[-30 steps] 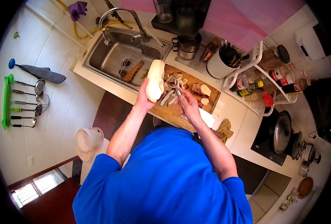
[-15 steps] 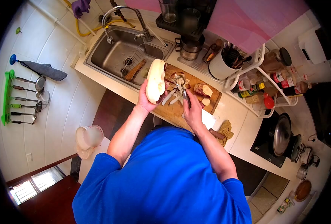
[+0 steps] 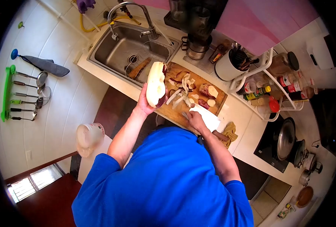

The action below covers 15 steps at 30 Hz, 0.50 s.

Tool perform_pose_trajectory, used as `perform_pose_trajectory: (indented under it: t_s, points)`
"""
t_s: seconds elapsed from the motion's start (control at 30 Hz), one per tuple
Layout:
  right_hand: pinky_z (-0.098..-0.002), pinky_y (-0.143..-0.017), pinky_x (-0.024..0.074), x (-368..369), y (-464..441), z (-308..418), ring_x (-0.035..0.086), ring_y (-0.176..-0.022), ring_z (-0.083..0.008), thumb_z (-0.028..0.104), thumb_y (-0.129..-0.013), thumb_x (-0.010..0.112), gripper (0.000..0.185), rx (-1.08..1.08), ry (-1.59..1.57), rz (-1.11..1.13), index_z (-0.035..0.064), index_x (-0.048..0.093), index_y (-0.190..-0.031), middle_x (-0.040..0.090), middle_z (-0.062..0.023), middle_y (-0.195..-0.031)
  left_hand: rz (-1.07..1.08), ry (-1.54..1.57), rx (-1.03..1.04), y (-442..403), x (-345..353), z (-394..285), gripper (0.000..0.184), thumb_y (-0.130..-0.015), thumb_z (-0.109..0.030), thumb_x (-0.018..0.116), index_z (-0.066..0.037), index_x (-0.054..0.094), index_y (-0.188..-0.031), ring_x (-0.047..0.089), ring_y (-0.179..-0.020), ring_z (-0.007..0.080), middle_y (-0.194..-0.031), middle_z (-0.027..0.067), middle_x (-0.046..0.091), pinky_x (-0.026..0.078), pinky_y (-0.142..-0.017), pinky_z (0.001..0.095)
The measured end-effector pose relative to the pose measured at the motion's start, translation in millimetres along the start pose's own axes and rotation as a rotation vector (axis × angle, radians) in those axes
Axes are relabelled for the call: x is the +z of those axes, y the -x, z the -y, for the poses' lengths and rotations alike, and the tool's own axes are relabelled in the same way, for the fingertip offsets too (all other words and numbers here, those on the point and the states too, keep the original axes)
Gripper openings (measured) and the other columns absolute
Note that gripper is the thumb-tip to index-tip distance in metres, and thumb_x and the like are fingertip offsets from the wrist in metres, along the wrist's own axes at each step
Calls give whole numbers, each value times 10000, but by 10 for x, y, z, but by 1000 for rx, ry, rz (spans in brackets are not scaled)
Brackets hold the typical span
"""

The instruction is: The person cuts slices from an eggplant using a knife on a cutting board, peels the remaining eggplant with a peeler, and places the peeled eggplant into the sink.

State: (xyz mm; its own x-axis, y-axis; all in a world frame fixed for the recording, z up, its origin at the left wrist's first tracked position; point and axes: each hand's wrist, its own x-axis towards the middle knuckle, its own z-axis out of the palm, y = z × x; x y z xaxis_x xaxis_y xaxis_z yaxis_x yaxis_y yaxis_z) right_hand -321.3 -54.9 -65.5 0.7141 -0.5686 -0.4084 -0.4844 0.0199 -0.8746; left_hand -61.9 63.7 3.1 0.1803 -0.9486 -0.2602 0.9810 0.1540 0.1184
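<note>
My left hand (image 3: 144, 103) is wrapped round a big, mostly peeled sweet potato (image 3: 155, 85), pale with some purple-red skin along its right side. Closed and low over the board's near edge, my right hand (image 3: 196, 122) grips a peeler (image 3: 185, 114), of which only a small greyish end shows. Beneath them lies a wooden cutting board (image 3: 175, 113) with a heap of peelings (image 3: 183, 90). An unpeeled sweet potato piece (image 3: 207, 90) and several small cut bits rest on its right part. A bright cleaver blade (image 3: 208, 119) lies beside my right hand.
A steel sink (image 3: 111, 49) with a brown object (image 3: 139, 69) in it lies left of the board. To the right are a tan cloth (image 3: 229, 132), a white rack (image 3: 264, 75) of bottles and a lidded pan (image 3: 286, 138). A utensil holder (image 3: 228, 66) stands behind.
My right hand has moved down and toward me with the peeler, away from the peelings. My left hand still holds the sweet potato, now slightly turned. The view has shifted a little.
</note>
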Motion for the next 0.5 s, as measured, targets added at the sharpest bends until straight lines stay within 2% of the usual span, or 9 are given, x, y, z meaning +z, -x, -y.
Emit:
perform_pose_trajectory:
  t_s: [0.07,0.1,0.2,0.23,0.3,0.4,0.43,0.47,0.5]
  points:
    - [-407,-694,517,26,-35,-300,648,-701,-283,253,-1031,529,316,-66,461,-66,-7,694,-1103,661,-172,-746,-58,-80,17,25,129,-10,763,-879,-564,684,-70,497,-1430,628,-1155,367,-1267,198,635,541,-958,491]
    - [-452,-793,527,6,18,-124,689,-836,-397,234,-1008,549,303,-15,383,-65,-23,704,-1052,691,-258,-873,26,-109,11,25,114,-27,740,-899,-536,668,-69,487,-1444,622,-1174,362,-1283,194,626,538,-962,489]
    - [-461,-784,521,-54,143,215,675,-845,-433,235,-1008,548,303,-52,237,-48,-24,704,-1026,704,-269,-909,37,-120,1,44,101,-49,765,-901,-589,650,-73,488,-1443,623,-1162,354,-1288,189,622,537,-961,490]
    - [-461,-784,521,-63,114,103,675,-845,-433,235,-1008,548,303,-50,237,-50,-24,704,-1026,704,-269,-909,53,-148,3,30,69,-61,818,-874,-659,653,-74,500,-1426,627,-1140,345,-1284,189,621,536,-962,500]
    - [-479,-761,517,-61,64,0,669,-831,-446,239,-1003,560,278,146,481,-38,-1,701,-1013,689,-269,-881,64,-124,-14,34,0,-64,832,-853,-669,672,-79,507,-1415,631,-1124,342,-1267,187,629,542,-950,499]
    - [-477,-731,514,-135,153,214,664,-793,-444,245,-1015,552,301,16,357,-151,-15,700,-985,695,-259,-874,62,-100,-37,75,-52,-46,795,-858,-650,684,-84,528,-1393,640,-1105,335,-1234,176,649,559,-914,489]
    - [-447,-678,514,-168,188,306,678,-718,-372,225,-1022,557,282,-63,257,-200,-29,676,-997,696,-214,-808,55,-103,-43,76,-42,-37,743,-884,-620,676,-85,542,-1382,646,-1101,331,-1217,167,661,570,-890,479]
    - [-447,-678,514,-211,176,420,678,-718,-372,225,-1022,557,282,-71,258,-205,-29,676,-997,696,-214,-808,63,-107,-41,56,-46,-44,743,-884,-620,676,-85,542,-1382,646,-1101,331,-1217,167,661,570,-890,479]
    - [-412,-661,518,-246,185,550,671,-689,-315,205,-1020,571,247,-43,152,-222,-27,651,-1042,689,-186,-807,-11,-236,-3,51,-87,-32,729,-880,-595,696,-76,547,-1371,661,-1079,326,-1201,169,669,576,-895,472]
